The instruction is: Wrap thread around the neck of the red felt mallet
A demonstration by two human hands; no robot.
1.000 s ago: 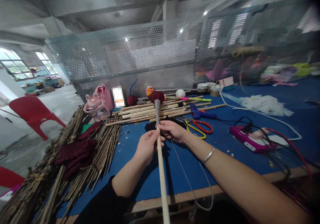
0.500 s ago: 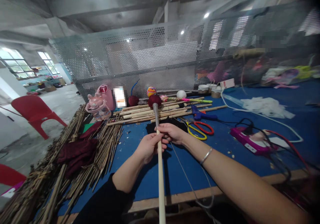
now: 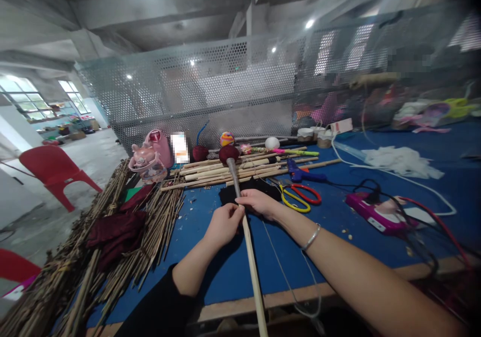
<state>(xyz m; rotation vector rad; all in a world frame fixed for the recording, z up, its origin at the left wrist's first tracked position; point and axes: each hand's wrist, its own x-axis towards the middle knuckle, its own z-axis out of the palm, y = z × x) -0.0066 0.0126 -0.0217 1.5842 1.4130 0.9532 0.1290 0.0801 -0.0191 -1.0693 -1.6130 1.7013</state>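
Both my hands hold a long pale wooden stick (image 3: 253,272) that runs from the bottom edge up over the blue table (image 3: 326,236). Its far end carries a grey wrapped neck and a dark red ball head (image 3: 228,154). My left hand (image 3: 222,223) is closed around the stick from the left. My right hand (image 3: 257,201) pinches it just above, where the grey wrapping begins. A thin grey thread (image 3: 280,267) trails from my right hand down over the table's front edge. A silver bangle sits on my right wrist.
Bundles of dry twigs (image 3: 93,257) with dark red cloth (image 3: 112,229) lie at left. Behind the stick are wooden rods (image 3: 240,169), scissors (image 3: 298,196), a blue glue gun (image 3: 300,172), a pink device with cables (image 3: 376,214), white stuffing (image 3: 398,159) and a pink bottle (image 3: 148,159). A mesh wall stands behind.
The stick's red head has dropped and tilted left, its near end swinging right. Both hands have lowered slightly toward the table, still gripping it.
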